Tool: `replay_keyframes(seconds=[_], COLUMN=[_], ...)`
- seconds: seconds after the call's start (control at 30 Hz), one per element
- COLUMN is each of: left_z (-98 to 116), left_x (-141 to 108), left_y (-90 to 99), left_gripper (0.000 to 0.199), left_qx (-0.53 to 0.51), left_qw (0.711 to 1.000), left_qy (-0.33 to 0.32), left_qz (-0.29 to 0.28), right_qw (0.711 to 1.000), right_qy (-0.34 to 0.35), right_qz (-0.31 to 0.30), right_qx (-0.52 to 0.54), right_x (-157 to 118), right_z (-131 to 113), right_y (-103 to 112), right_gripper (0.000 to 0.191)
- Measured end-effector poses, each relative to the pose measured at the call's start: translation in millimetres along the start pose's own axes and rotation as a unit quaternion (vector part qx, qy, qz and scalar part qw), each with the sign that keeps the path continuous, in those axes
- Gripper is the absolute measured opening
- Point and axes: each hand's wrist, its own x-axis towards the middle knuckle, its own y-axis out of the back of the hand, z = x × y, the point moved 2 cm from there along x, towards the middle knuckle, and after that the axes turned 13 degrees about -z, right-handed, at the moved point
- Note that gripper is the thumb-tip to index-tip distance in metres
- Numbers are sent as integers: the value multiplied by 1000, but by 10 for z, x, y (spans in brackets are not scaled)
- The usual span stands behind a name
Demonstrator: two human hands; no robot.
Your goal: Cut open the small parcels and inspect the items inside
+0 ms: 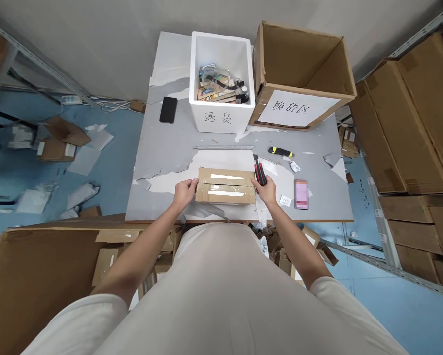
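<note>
A small flat cardboard box (225,198) with a seam and white strips along its top lies near the table's front edge. My left hand (185,192) pinches its left end. At the right end, the fingers of my right hand (266,190) grip the box's corner. A red and black utility knife (258,170) lies against the right hand's fingers, its tip pointing away from me; whether that hand also holds it is hard to tell. Farther back on the right rests a yellow and black cutter (281,151).
A white foam box (221,118) with assorted items and an open cardboard box (306,91) stand at the table's back. A black phone (168,109) lies left, a pink phone-like object (301,194) right. Shelved cartons (406,123) flank the right side; a large carton (47,281) sits lower left.
</note>
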Motion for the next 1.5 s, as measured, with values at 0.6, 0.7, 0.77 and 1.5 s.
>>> replay_keyframes(seconds=[0.6,0.7,0.77,1.5], left_z=[-143,-172,-166,-188], left_x=[-545,-542,-543,-572], left_y=[-585,-599,-599,-646], left_gripper=[35,35,34,37], left_qx=[144,142,135,194], left_qw=[937,936,938,929], left_qy=[-313,-317,-316,-313], left_qz=[-57,-50,-48,-26], right_qw=[724,699,685,618], right_qy=[315,323,320,57], right_qz=[-414,-415,-405,-340], right_qx=[-453,-485,-515,-706], right_x=[-206,-163,-175,-536], right_z=[-984,-1010,-1049,-1014], right_y=[-474,-563,-598,744], right_gripper=[63,65,68,78])
